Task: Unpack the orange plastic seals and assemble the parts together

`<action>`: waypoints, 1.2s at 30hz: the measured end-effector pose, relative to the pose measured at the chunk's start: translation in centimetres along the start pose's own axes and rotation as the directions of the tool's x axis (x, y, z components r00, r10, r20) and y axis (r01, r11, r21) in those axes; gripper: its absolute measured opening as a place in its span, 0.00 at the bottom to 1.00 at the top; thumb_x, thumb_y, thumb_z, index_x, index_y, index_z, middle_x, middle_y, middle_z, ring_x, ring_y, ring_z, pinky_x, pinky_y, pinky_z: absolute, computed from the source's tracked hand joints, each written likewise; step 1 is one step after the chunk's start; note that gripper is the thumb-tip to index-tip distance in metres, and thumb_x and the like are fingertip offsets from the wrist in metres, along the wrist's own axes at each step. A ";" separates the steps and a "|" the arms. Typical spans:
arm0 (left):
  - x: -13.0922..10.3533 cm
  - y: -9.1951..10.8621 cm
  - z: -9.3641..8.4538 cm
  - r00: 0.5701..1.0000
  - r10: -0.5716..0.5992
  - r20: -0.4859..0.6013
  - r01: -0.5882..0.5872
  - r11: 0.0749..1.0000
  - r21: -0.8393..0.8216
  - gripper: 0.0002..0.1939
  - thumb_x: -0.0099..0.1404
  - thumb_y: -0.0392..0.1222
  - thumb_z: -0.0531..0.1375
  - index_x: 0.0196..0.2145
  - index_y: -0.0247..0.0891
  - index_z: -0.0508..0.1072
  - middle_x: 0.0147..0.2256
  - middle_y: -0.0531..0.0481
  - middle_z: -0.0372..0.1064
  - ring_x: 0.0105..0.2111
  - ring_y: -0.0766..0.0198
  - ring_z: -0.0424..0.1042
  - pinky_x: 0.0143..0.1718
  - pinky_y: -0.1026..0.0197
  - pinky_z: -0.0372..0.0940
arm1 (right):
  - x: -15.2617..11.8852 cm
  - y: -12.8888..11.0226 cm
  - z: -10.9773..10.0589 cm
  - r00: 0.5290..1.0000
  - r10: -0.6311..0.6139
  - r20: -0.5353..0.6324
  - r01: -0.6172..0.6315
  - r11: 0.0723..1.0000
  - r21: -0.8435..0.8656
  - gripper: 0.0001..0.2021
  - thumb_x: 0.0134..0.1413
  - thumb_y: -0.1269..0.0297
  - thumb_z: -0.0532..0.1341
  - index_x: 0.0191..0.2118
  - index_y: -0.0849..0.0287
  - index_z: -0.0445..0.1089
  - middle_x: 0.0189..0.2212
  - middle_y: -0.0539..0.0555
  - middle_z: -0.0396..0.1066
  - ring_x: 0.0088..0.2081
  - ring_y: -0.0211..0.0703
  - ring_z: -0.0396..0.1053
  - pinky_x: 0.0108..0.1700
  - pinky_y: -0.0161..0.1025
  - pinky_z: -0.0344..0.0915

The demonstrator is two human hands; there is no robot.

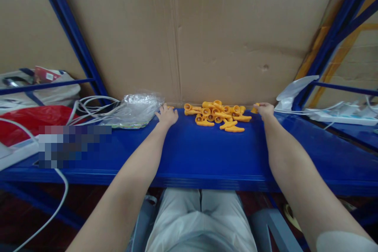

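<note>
A pile of yellow plastic pieces (218, 112) lies on the blue shelf top, against the cardboard. Some show round, cup-like ends; others are slim, handle-like bars, a few of them at the front of the pile. My left hand (167, 116) rests left of the pile, fingers spread, beside a clear plastic bag stack (134, 111). A bit of yellow shows just behind its fingertips; whether they touch it I cannot tell. To the right of the pile, my right hand (265, 110) pinches one yellow plastic piece (255, 108), partly covered by the fingers.
A tall cardboard sheet (224, 43) stands behind the blue shelf top (212, 153). White cables (88, 108) and a red bag (35, 120) lie at left. On the right are a white power strip (342, 115) and a blue upright (339, 39).
</note>
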State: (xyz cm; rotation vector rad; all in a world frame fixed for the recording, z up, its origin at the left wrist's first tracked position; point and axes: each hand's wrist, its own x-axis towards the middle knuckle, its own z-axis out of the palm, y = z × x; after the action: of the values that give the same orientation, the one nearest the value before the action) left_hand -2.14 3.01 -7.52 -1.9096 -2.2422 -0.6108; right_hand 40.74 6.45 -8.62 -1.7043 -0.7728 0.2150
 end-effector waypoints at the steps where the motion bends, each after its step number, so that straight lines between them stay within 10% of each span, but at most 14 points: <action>1: -0.1 0.2 0.0 1.000 0.018 -0.004 -0.018 1.000 -0.003 0.29 0.72 0.46 0.45 0.61 0.34 0.72 0.72 0.35 0.50 0.71 0.40 0.51 0.67 0.33 0.53 | -0.1 0.2 0.4 1.000 -0.013 0.024 0.013 1.000 -0.005 0.13 0.43 0.74 0.69 0.23 0.56 0.64 0.22 0.49 0.68 0.37 0.47 0.76 0.46 0.43 0.74; 22: 0.5 1.2 1.3 0.983 0.165 0.086 -0.163 0.986 -0.029 0.25 0.73 0.49 0.47 0.62 0.46 0.71 0.72 0.45 0.51 0.72 0.46 0.48 0.69 0.37 0.51 | -0.1 1.3 2.3 0.827 -0.166 0.537 0.227 0.973 -0.049 0.17 0.39 0.81 0.58 0.33 0.57 0.78 0.40 0.53 0.82 0.54 0.51 0.75 0.64 0.48 0.64; 36: 0.5 1.1 1.7 0.979 0.196 0.053 -0.190 0.976 -0.104 0.23 0.72 0.47 0.50 0.58 0.46 0.75 0.70 0.44 0.56 0.70 0.44 0.53 0.68 0.36 0.53 | -0.5 0.7 2.8 0.847 -0.200 0.492 0.283 0.954 -0.099 0.09 0.42 0.76 0.59 0.30 0.58 0.74 0.33 0.55 0.80 0.44 0.49 0.77 0.53 0.45 0.71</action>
State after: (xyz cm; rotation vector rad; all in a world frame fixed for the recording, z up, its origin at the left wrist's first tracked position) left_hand -0.87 4.28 -8.68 -2.1903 -2.0625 -0.6517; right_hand 39.17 8.30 -10.16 -1.7085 -1.4021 0.4146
